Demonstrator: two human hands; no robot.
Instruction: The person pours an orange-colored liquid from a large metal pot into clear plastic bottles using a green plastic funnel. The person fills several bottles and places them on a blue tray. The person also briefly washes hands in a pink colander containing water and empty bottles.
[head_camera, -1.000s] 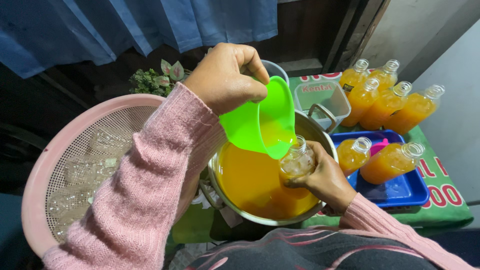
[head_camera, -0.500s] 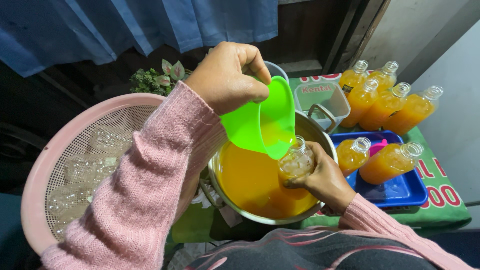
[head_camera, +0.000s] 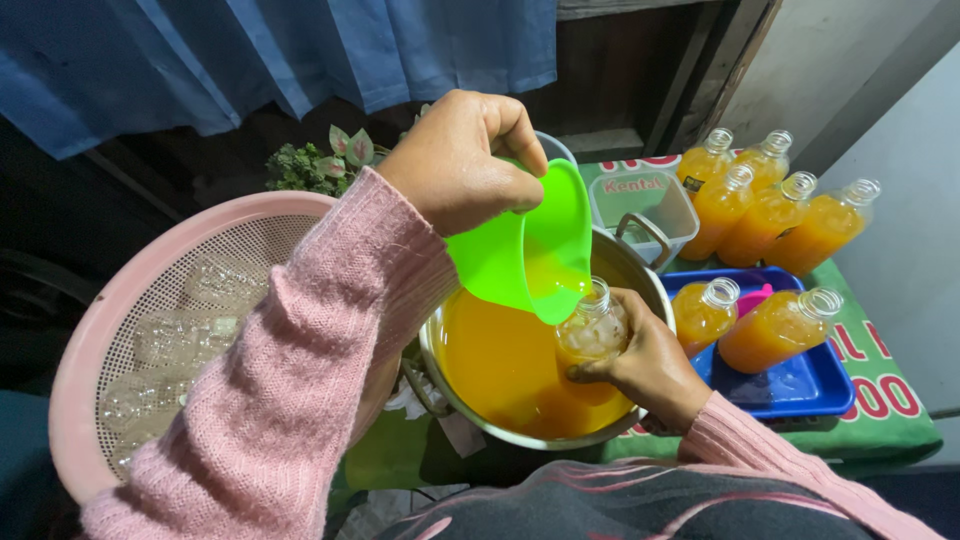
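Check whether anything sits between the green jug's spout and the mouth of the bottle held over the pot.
Nothing visible does. The green jug, tilted by the left hand, has its spout right above the open bottle held by the right hand over the pot.

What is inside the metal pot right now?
Orange liquid fills the pot well up its wall. The right hand holds a bottle over it, under a green jug tipped by the left hand. Jug, bottle and hand hide part of the surface; the bottom cannot be seen.

Soft, even light from the right; left background dim; focus sharp.
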